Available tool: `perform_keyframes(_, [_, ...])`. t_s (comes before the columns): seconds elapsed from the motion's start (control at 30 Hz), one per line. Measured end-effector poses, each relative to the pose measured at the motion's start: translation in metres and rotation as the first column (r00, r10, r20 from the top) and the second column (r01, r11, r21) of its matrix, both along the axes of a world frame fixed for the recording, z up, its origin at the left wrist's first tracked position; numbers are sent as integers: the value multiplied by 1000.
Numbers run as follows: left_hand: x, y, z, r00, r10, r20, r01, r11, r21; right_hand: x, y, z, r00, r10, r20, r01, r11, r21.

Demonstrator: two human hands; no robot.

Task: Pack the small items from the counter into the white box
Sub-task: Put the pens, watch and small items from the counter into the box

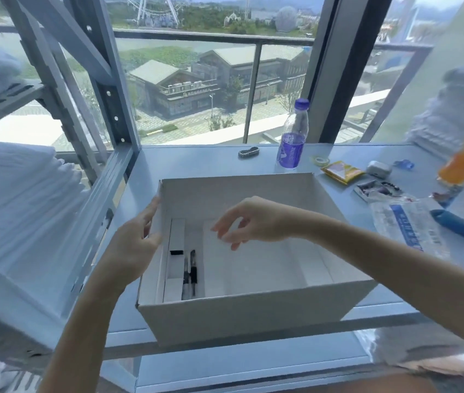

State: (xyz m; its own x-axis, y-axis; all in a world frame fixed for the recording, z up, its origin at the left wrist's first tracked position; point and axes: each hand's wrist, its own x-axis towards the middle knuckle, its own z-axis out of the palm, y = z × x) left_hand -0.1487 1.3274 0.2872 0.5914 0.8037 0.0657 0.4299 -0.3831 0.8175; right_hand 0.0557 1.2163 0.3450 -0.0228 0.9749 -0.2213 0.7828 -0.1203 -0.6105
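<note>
I read this as the gap between two placements: my right hand [250,219] hovers over the middle of the white box [239,191], fingers loosely curled and holding nothing, while my left hand [137,236] lies against the box's left wall with its fingers straight, steadying it rather than gripping. The box sits on the worktop [196,160] in front of me, mouth up, and its longer side seems to run across my view. Inside, two pens [191,275] and a slim white carton [175,236] lie side by side near the left wall, long axes running away from me. Most of the floor is bare. The next move, I judge, is a reach to the right, where a yellow packet [341,172], a small white case [378,168] and a tape roll [321,160] wait just beyond the box. The packet lies flat, so it wants a pinch at one edge.
</note>
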Motion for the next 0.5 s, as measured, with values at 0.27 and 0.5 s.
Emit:
perform_keyframes(0.27, [21, -29, 46, 990, 9, -143, 29, 965, 260, 59, -116, 27, 971, -238, 15, 232, 956, 178])
perform_keyframes(0.5, [95, -106, 64, 938, -260, -230, 339, 829, 445, 99, -181, 26, 892, -433, -134, 453, 843, 289])
